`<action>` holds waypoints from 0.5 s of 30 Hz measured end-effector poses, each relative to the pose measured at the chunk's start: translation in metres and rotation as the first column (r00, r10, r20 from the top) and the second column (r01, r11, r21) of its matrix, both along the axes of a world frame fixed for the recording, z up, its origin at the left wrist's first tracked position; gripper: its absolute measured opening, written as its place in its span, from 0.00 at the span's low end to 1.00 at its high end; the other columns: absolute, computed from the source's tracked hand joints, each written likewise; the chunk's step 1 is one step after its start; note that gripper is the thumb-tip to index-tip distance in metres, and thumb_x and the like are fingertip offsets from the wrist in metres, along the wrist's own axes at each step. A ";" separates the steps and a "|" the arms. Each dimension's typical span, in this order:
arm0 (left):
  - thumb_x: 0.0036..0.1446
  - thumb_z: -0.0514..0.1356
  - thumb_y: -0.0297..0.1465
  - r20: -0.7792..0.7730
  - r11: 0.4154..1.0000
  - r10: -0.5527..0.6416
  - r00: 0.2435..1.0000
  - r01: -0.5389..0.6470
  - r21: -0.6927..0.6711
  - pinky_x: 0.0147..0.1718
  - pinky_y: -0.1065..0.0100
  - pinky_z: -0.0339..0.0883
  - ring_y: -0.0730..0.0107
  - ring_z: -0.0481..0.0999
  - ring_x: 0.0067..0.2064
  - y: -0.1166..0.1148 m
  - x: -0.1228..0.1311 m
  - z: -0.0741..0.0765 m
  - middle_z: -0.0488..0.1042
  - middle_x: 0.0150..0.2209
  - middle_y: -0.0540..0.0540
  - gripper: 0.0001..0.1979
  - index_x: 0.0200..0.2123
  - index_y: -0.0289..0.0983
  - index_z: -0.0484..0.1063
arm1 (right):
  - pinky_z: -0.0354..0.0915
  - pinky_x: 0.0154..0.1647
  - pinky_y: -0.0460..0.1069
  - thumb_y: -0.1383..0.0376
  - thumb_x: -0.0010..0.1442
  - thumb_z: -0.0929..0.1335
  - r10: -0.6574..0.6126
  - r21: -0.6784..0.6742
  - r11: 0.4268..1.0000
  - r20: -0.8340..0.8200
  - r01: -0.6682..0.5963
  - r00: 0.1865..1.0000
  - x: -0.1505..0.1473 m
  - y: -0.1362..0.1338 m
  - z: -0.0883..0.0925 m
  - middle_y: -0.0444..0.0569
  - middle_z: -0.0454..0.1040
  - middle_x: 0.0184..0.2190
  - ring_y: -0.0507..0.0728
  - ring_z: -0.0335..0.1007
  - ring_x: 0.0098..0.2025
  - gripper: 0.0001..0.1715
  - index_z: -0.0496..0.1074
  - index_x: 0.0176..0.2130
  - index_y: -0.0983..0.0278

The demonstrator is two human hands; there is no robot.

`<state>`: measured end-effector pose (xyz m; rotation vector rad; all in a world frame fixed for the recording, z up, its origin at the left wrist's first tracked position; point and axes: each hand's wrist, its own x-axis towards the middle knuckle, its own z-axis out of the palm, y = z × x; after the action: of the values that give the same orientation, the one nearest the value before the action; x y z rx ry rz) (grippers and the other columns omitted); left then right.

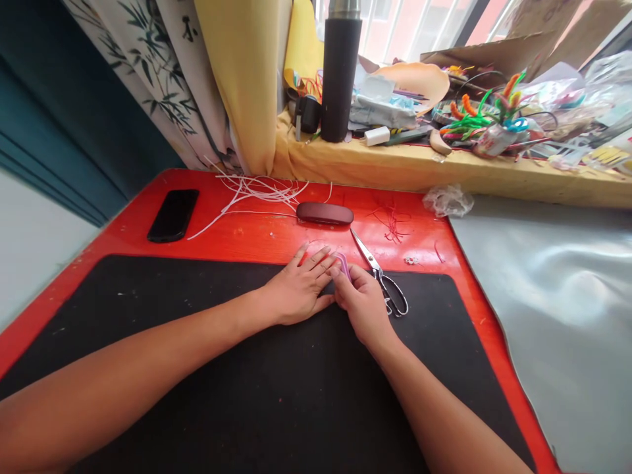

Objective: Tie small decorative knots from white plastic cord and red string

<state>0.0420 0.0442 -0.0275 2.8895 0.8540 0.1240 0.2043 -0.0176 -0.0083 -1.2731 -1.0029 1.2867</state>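
Observation:
My left hand (297, 287) lies flat at the far edge of the black mat (197, 368), fingers stretched out and pressing down. My right hand (361, 300) sits right beside it, fingers curled round a small pink-purple object (343, 263) that I cannot identify. The two hands touch at the fingertips. A pair of scissors (381, 275) lies just right of my right hand, blades pointing away from me.
On the red table (247, 234) lie a black phone (174, 214), a bundle of white strings (257, 191), a dark oblong case (324, 212) and red thread scraps (392, 220). A black flask (340, 72) and craft clutter stand on the yellow ledge behind. Grey sheeting (557, 289) lies to the right.

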 end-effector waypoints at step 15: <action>0.72 0.53 0.37 0.257 0.983 0.181 0.949 -0.184 -0.011 0.75 0.42 0.39 0.51 0.49 0.78 -0.005 -0.014 0.016 0.54 0.76 0.36 0.30 0.73 0.35 0.58 | 0.48 0.22 0.47 0.42 0.61 0.74 -0.012 -0.006 1.000 -0.011 0.012 1.000 0.001 0.001 0.000 0.36 0.56 0.21 0.50 0.50 0.22 0.27 0.71 0.35 0.63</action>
<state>0.0285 0.0394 -0.0110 2.7165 1.0680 0.5126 0.2054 -0.0169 -0.0080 -1.2736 -0.9825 1.2871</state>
